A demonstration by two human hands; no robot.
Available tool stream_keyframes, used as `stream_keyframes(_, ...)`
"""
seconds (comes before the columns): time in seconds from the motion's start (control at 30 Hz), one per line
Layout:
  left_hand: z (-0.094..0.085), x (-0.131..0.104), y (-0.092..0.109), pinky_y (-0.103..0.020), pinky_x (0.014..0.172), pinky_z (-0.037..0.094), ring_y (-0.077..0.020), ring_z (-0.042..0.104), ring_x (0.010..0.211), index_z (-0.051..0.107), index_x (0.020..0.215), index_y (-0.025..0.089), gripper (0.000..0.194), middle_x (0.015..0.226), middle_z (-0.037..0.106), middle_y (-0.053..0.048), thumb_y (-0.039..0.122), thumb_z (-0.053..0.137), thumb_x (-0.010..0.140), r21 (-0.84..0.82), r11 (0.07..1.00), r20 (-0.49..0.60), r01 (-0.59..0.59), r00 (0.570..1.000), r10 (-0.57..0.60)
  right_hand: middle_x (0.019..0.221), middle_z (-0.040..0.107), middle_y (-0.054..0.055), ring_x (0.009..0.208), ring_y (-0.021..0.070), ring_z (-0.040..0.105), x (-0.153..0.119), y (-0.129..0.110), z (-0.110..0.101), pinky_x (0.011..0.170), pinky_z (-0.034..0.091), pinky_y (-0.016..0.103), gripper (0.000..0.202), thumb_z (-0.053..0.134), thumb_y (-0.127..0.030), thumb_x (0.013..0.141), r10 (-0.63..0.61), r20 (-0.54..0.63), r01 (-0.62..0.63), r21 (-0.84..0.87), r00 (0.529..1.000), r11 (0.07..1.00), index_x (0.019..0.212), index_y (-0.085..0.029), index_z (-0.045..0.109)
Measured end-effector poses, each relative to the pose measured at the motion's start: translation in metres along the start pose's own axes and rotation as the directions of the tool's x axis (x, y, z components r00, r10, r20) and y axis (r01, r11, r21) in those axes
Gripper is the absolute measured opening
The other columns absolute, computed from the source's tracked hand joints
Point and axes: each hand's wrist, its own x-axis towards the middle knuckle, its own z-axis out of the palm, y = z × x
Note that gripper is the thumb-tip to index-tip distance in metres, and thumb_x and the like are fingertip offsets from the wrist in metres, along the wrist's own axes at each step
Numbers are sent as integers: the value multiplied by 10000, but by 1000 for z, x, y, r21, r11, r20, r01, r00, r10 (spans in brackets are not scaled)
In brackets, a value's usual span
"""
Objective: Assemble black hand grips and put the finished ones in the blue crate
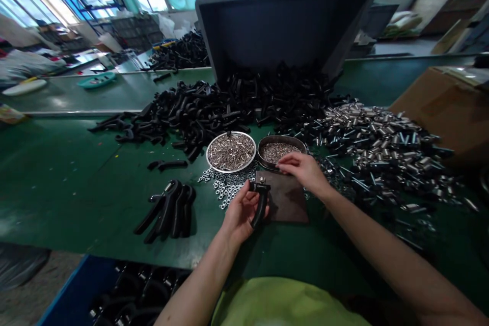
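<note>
My left hand (237,215) is closed around a curved black handle (260,208) with a small metal piece at its top. Thumb and fingertips of my right hand (303,172) are pinched together at the near rim of an oval tin (261,157); whatever is between them is too small to make out. Tiny metal parts (280,152) fill the tin's bottom. Below my right hand lies a flat brown plate (288,205). Beside the tin, a round dish (208,159) holds short metal pins, with loose nuts (226,191) scattered in front of it.
Several black handles (178,211) lie grouped at left. A large heap of black parts (191,107) spills from a tilted grey bin (282,25). Metal-fitted levers (385,142) are piled right, before a cardboard box (443,107). A blue crate (72,290) stands below the table edge.
</note>
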Motion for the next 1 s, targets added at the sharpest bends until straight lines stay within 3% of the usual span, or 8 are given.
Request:
stream_keyframes(0.1, 1, -1, -3, -252, 559, 546, -131, 616, 577, 611, 915, 55, 406, 728, 636, -89, 443, 498, 873, -27, 1000, 36, 1, 999, 0, 707, 680, 6, 671, 158, 635, -36, -12, 13, 658, 499, 281, 110, 682, -289, 710, 7, 38, -18, 314, 999, 949, 732, -183, 657)
stream_keyframes(0.2, 4, -1, -7, -254, 555, 549, -134, 620, 577, 609, 914, 55, 392, 710, 634, -85, 427, 488, 883, -36, 999, 53, 12, 999, -10, 694, 658, -5, 671, 152, 617, -52, -16, 22, 665, 481, 279, 70, 694, -250, 690, 0, 13, -4, 349, 1000, 937, 691, -191, 656)
stream_keyframes(0.37, 4, 0, -10, -241, 551, 545, -139, 628, 607, 611, 912, 58, 384, 710, 630, -79, 422, 491, 882, -22, 1000, 77, -1, 997, 3, 720, 613, 2, 707, 149, 588, -50, -13, 26, 671, 454, 278, 80, 697, -226, 693, -86, -29, 90, 302, 996, 949, 646, -189, 644)
stream_keyframes(0.6, 4, 2, -10, -248, 561, 544, -135, 621, 627, 622, 930, 105, 281, 761, 633, -55, 365, 556, 847, 72, 994, 53, -85, 995, 81, 707, 598, -4, 685, 142, 572, -51, -10, 19, 631, 441, 263, 102, 663, -229, 729, -124, -16, 124, 202, 992, 971, 656, -187, 606)
stream_keyframes(0.7, 6, 3, -10, -256, 556, 542, -133, 610, 608, 629, 901, 106, 264, 736, 625, -47, 355, 569, 837, 102, 989, 24, -104, 994, 102, 717, 610, 3, 705, 151, 577, -53, -11, 16, 659, 440, 277, 114, 628, -231, 775, -203, -59, 208, 97, 977, 973, 669, -196, 606)
stream_keyframes(1.0, 10, 4, -12, -289, 658, 559, -126, 609, 624, 630, 942, 102, 327, 747, 622, -53, 404, 581, 828, 43, 997, 99, -62, 993, 58, 713, 626, 22, 695, 174, 600, -60, -10, 21, 648, 471, 295, 162, 586, -298, 840, -297, -212, 301, -11, 931, 953, 706, -208, 603)
